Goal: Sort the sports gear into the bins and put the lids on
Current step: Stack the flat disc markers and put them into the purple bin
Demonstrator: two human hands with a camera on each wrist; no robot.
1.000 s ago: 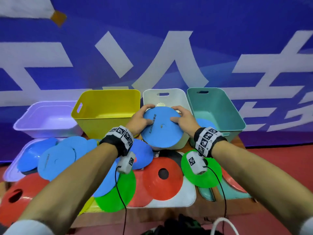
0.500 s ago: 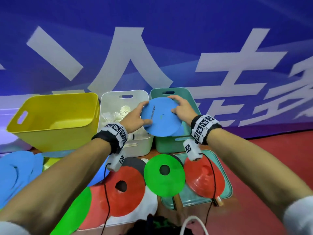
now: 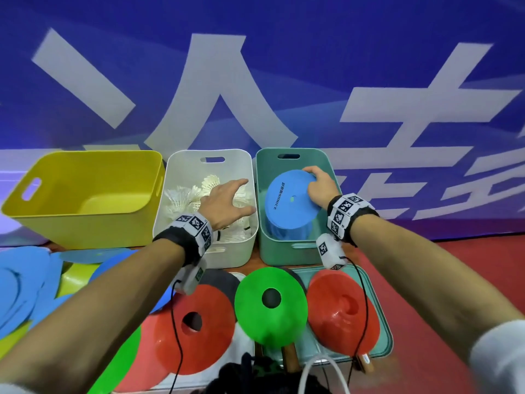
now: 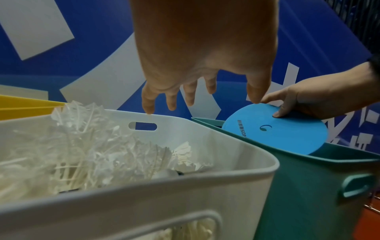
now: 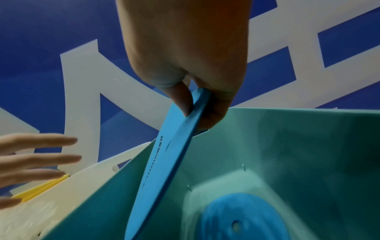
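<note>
My right hand [image 3: 319, 189] pinches the far edge of a flat blue disc [image 3: 291, 199] and holds it tilted inside the green bin [image 3: 287, 253]. In the right wrist view the thumb and fingers [image 5: 183, 100] clamp the blue disc [image 5: 164, 162], and another blue disc [image 5: 242, 219] lies on the green bin's floor [image 5: 287, 162]. My left hand [image 3: 227, 200] hovers with spread fingers over the white bin [image 3: 227, 251], holding nothing. That white bin [image 4: 185, 194] holds several white shuttlecocks [image 4: 102, 146].
An empty yellow bin [image 3: 85, 223] stands left of the white one. Red cones [image 3: 196, 328], a green cone [image 3: 270, 302] and another red cone [image 3: 341, 311] lie in front, partly on a green lid [image 3: 380, 317]. Blue discs [image 3: 22, 285] pile at the left. A blue banner stands behind.
Both hands held the blue disc before; my left hand has let go and now hovers over the white bin. My right hand has lowered the disc into the green bin.
</note>
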